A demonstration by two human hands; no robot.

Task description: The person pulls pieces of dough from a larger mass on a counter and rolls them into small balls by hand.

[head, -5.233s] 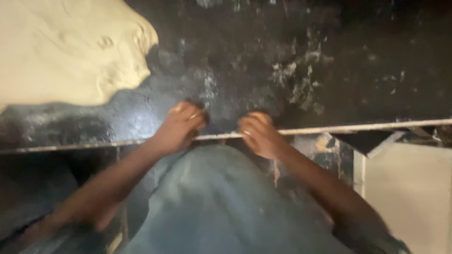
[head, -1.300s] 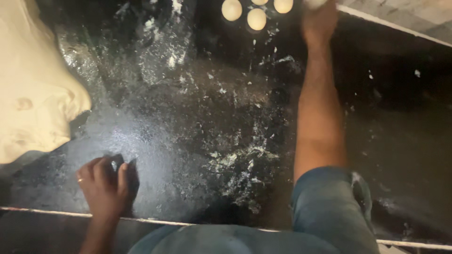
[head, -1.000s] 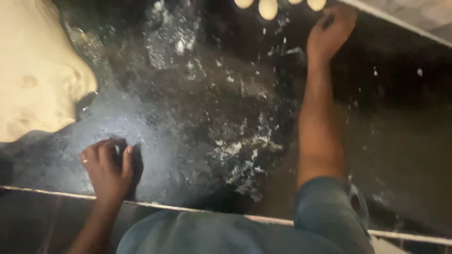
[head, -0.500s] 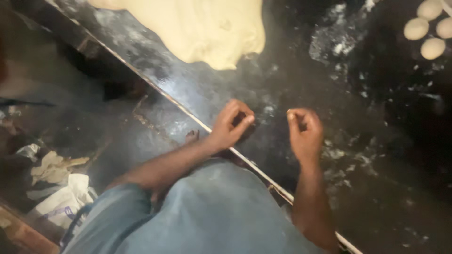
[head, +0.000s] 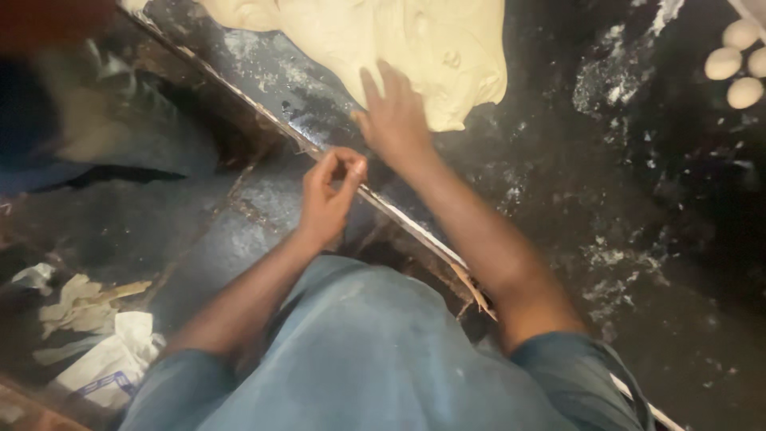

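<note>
A: What changed in the last half second?

B: Right hand (head: 396, 120) moved. It was hovering loosely curled over the bare black counter (head: 638, 207), now it's stretched out flat, fingers spread, laid on the near edge of the big dough mass (head: 383, 40). Open palm pressing on it, not gripping.

A: Left hand?

B: Left hand (head: 327, 195) hasn't really shifted, sits at the counter's metal edge strip (head: 399, 219). Thumb and fingertips pinched together. Can't tell if there's a bit of dough between them or nothing.

A: So what does that mean for the work?

B: My read: contact with the dough is just made, so whatever handling comes is only starting. Nothing torn off yet that I can see.

A: Where's the dough exactly?

B: Top of frame, on the floury counter, near the edge. Three small dough balls (head: 734, 64) sit well apart at top right.

A: Any packaging or labels?

B: Lower left on the floor: a crumpled white bag (head: 112, 363) with a blue printed patch, plus pale scraps of paper (head: 80, 299) just beside it. No signs visible. Upper left is blurred, can't make it out.
</note>
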